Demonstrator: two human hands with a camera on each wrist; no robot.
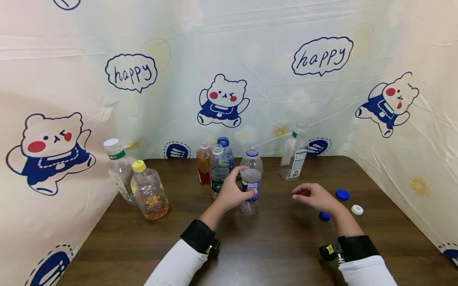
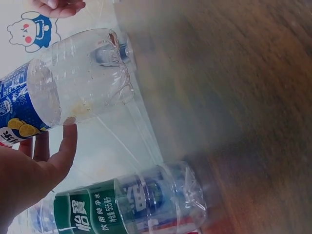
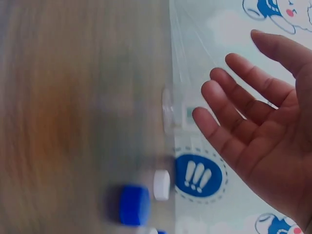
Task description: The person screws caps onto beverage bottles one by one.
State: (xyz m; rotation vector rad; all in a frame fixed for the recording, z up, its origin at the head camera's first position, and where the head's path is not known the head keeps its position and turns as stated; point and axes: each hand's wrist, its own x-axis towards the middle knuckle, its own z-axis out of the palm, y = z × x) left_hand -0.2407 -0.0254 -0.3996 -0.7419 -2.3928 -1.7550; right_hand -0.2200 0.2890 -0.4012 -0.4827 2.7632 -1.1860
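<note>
My left hand (image 1: 233, 190) grips a clear plastic bottle (image 1: 251, 184) by its blue label, thumb on one side and fingers on the other. The bottle has no cap, stands upright, and its base shows against the backdrop, above the table edge, in the left wrist view. Lemons are printed on its label (image 2: 19, 105). Just left of it is an uncapped water bottle (image 1: 219, 178) with a green label. My right hand (image 1: 315, 196) hovers over the table with fingers relaxed and nothing in the palm. Near it lie a blue cap (image 1: 342, 194), a white cap (image 1: 357, 209) and another blue cap (image 1: 325, 216).
Behind the green-label bottle are a bottle of reddish-brown liquid (image 1: 204, 163) and a blue-tinted bottle (image 1: 227, 153). An uncapped clear bottle (image 1: 294, 159) stands back right. At left are a white-capped bottle (image 1: 119, 171) and a yellow-capped one (image 1: 150, 192). A printed cloth (image 1: 268, 51) surrounds the table.
</note>
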